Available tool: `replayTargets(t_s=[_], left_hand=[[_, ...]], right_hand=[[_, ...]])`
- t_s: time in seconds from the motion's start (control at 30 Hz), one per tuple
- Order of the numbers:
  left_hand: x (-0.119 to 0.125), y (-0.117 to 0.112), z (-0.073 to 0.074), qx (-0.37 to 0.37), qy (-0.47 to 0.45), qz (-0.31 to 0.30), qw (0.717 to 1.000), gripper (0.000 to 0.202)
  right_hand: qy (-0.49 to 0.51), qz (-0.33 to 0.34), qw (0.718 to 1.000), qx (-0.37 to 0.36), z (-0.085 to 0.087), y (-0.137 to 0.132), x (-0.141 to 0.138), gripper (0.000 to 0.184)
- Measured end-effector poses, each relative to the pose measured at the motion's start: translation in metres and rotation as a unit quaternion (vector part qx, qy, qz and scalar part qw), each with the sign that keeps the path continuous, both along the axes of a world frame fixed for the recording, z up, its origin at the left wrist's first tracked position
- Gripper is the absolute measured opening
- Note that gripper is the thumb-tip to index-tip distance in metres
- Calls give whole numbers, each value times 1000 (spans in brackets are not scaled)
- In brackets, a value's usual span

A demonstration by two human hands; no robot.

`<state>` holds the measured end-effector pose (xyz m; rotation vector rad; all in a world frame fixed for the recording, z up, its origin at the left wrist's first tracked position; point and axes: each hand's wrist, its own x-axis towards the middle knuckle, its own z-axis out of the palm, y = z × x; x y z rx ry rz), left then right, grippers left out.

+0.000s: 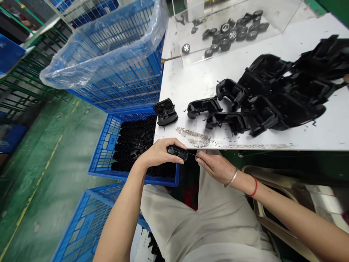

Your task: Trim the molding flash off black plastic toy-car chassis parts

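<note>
My left hand (156, 154) grips a small black plastic part (177, 153) between thumb and fingers, just off the table's front edge and above my lap. A thin dark tool (192, 155), like a narrow blade or rod, sticks out from the closed fingers of my right hand (215, 167) toward the part's right end. Its handle is hidden in my fist. I cannot tell whether the tip touches the part. On the table's left corner, beyond my left hand, lies a black moulded piece (165, 112) with seat-like shapes.
Several black moulded shells (261, 94) are heaped on the white table (191, 80). Behind them, a clear tray (231, 47) holds small toy wheels (242, 32). At left stand a plastic-lined blue crate (117, 69) and a lower blue bin (102, 145) with black parts (133, 142).
</note>
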<state>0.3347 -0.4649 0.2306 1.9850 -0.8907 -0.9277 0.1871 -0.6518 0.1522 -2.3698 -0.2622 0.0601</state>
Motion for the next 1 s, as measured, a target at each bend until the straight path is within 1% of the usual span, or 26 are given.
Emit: replayTargets(t_s=[0.13, 0.37, 0.6, 1.0], left_hand=[[1, 0, -1, -2, -3, -4, 1000, 40], [1, 1, -1, -3, -4, -4, 1000, 41], [2, 1, -1, -5, -1, -5, 1000, 40], [1, 1, -6, -23, 5, 1, 1000, 39]], right_hand=[[11, 3, 1000, 11, 0, 0, 4, 29], [2, 11, 1000, 25, 2, -2, 5, 28], [4, 22, 999, 39, 0, -2, 9, 27], [43, 47, 996, 63, -4, 1, 19, 26]])
